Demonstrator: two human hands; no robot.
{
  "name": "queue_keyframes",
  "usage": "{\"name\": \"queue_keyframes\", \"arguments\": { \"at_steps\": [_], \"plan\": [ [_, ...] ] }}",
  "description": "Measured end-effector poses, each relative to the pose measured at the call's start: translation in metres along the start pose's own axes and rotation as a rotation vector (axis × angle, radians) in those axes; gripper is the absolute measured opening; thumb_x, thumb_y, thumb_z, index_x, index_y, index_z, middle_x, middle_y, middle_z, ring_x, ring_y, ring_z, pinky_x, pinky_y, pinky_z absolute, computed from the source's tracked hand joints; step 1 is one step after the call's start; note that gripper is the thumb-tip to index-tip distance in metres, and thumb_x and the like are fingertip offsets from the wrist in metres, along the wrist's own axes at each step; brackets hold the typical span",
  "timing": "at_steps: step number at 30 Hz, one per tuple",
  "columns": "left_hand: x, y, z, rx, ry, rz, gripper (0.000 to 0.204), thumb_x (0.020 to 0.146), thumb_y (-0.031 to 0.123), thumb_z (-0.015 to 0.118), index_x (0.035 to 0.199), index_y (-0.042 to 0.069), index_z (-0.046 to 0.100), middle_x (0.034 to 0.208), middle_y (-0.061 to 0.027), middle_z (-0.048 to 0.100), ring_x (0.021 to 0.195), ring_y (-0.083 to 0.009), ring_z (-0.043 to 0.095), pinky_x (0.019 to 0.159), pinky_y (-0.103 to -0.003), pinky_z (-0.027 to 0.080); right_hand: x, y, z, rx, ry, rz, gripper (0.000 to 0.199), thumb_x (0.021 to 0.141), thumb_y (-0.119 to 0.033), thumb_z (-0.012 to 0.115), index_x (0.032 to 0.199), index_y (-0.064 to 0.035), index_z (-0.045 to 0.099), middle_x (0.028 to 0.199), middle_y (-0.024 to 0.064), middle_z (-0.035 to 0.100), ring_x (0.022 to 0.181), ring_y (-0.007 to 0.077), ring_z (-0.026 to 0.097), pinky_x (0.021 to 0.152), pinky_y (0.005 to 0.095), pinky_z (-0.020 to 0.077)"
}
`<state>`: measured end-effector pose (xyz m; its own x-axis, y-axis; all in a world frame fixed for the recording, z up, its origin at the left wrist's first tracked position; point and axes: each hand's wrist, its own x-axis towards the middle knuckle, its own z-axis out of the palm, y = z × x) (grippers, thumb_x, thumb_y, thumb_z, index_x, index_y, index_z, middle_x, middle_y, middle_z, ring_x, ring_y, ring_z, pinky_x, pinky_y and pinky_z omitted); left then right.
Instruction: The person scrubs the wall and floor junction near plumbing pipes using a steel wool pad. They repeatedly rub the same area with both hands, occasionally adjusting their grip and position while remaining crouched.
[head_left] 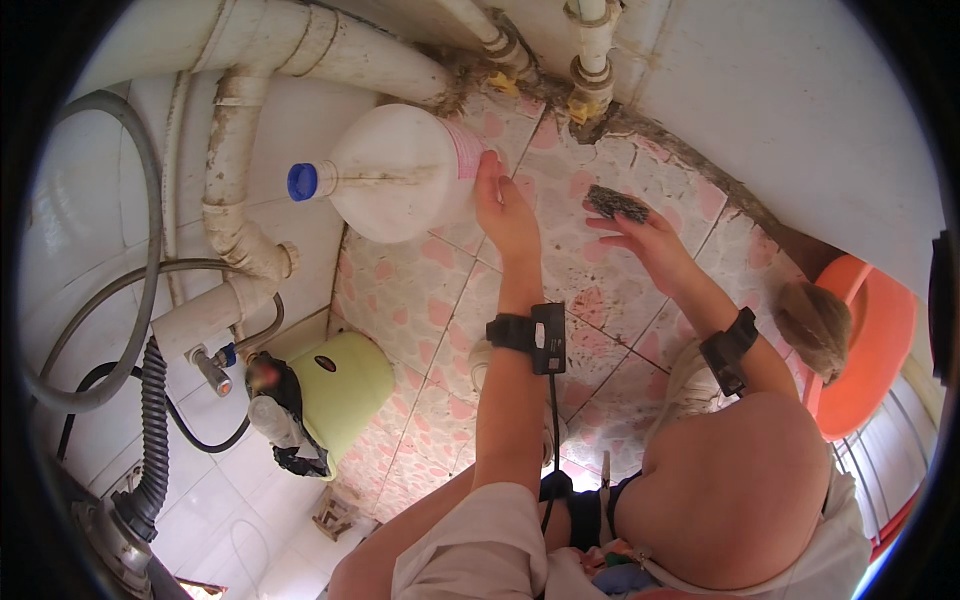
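A large white plastic jug [385, 205] with a blue cap is tilted, its cap pointing left and a pink label round its right part. My left hand [508, 210] holds the jug at the label end, fingers bent against it; part of the grip is hidden. In my right hand [645, 245] is a dark grey scouring pad [616, 203], gripped at the fingertips above the floor. Both wrists carry black straps with small boxes. Beneath the hands lies a pink-and-white patterned tile floor [440, 290] with dark dirt and stains.
White drain pipes [235, 150] and a grey hose [150, 200] run along the left wall. A green bin [345, 385] with a black liner stands at lower left. On the right are an orange basin [870, 340] and a brown cloth-like item [812, 325]. Upright pipes [592, 75] meet the floor at the back.
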<state>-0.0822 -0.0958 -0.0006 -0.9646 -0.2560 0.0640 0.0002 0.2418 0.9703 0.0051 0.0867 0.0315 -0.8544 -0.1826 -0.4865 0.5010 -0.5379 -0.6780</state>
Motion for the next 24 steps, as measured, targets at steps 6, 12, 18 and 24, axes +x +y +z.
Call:
{"name": "queue_keyframes", "arguments": {
  "at_steps": [6, 12, 18, 24],
  "plan": [
    [0.000, 0.016, 0.002, -0.225, -0.094, -0.205, 0.033, 0.091, 0.000, 0.051, 0.123, -0.002, 0.055, 0.120, -0.0132, 0.060, 0.107, -0.0205, 0.059, 0.093, -0.031, 0.044, 0.001, 0.000, -0.013, -0.006, 0.050, -0.116, 0.038, 0.095, -0.020, 0.053, 0.128, -0.0020, 0.050, 0.119, 0.0108, 0.062, 0.104, 0.0212, 0.061, 0.088, 0.0344, 0.0473],
    [-0.037, 0.077, 0.048, -0.332, -0.696, -0.360, 0.034, 0.089, 0.011, 0.064, 0.119, 0.000, 0.054, 0.108, -0.0068, 0.064, 0.098, -0.0142, 0.059, 0.087, -0.028, 0.046, 0.000, -0.028, -0.028, -0.048, 0.202, -0.331, 0.039, 0.083, 0.002, 0.055, 0.122, -0.0028, 0.055, 0.099, 0.0047, 0.065, 0.085, 0.0142, 0.061, 0.075, 0.0274, 0.0486],
    [-0.037, 0.104, 0.087, -0.330, -0.652, -0.402, 0.036, 0.087, 0.013, 0.069, 0.116, -0.001, 0.053, 0.103, -0.0076, 0.063, 0.089, -0.0127, 0.060, 0.072, -0.026, 0.050, -0.021, -0.066, -0.032, -0.133, 0.297, -0.334, 0.032, 0.085, 0.002, 0.054, 0.116, -0.0002, 0.056, 0.099, 0.0056, 0.064, 0.077, 0.0113, 0.060, 0.068, 0.0256, 0.0487],
    [-0.054, 0.123, 0.118, -0.313, -0.616, -0.474, 0.033, 0.087, 0.013, 0.069, 0.111, -0.001, 0.053, 0.103, -0.0118, 0.062, 0.085, -0.0151, 0.062, 0.072, -0.027, 0.051, -0.042, -0.068, -0.040, 0.083, 0.285, -0.309, 0.035, 0.087, -0.026, 0.056, 0.113, -0.0026, 0.054, 0.096, 0.0068, 0.065, 0.078, 0.0140, 0.062, 0.069, 0.0271, 0.0479]
  ]
}}
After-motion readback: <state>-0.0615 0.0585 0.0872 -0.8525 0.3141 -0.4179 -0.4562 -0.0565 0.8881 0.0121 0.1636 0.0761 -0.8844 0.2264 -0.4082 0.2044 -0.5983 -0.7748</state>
